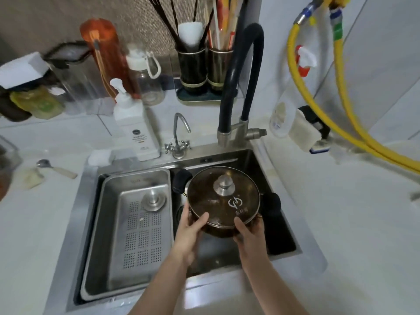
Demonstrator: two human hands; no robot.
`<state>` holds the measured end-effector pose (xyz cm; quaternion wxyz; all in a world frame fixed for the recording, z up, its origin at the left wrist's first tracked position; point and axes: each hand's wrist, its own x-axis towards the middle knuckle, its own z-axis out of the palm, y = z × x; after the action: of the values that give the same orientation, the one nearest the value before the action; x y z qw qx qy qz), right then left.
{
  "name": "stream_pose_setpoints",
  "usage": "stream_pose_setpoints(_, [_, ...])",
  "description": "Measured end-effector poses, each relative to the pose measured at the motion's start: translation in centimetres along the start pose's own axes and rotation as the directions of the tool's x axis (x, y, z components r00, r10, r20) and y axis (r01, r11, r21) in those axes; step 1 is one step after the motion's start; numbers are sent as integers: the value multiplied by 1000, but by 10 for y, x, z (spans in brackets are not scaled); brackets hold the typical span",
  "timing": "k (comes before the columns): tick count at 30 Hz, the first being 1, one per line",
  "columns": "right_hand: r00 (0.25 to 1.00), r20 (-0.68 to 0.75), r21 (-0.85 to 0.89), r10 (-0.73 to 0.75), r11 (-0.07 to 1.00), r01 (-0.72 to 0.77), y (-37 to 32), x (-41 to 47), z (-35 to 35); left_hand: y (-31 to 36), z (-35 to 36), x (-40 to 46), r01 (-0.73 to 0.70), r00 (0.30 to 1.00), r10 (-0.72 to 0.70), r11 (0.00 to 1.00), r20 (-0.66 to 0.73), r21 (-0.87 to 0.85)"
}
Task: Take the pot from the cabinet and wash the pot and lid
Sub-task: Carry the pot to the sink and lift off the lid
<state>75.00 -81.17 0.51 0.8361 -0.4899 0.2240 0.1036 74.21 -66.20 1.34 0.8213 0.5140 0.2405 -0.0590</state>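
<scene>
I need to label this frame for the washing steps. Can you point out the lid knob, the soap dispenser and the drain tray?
lid knob (223,184): head view, on the metal top of the knob.
soap dispenser (138,130): head view, on the white bottle body.
drain tray (136,180): head view, on its bare back wall.

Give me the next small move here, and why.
Probably lower the pot onto the sink floor, then lift off the lid. Left hand and right hand both grip the pot above the basin, lid on, so neither hand is free.
</scene>
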Motion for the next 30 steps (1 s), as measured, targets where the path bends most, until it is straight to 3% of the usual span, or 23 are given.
stream_pose_setpoints(13, [996,-72,-15,45,999,-46,33,68,-6,-32,-16,64,161,986,-162,986,-25,-54])
stream_pose_setpoints(30, [974,-181,58,135,990,-127,61,96,-10,-54,-20,92,222,972,-231,966,-52,-131])
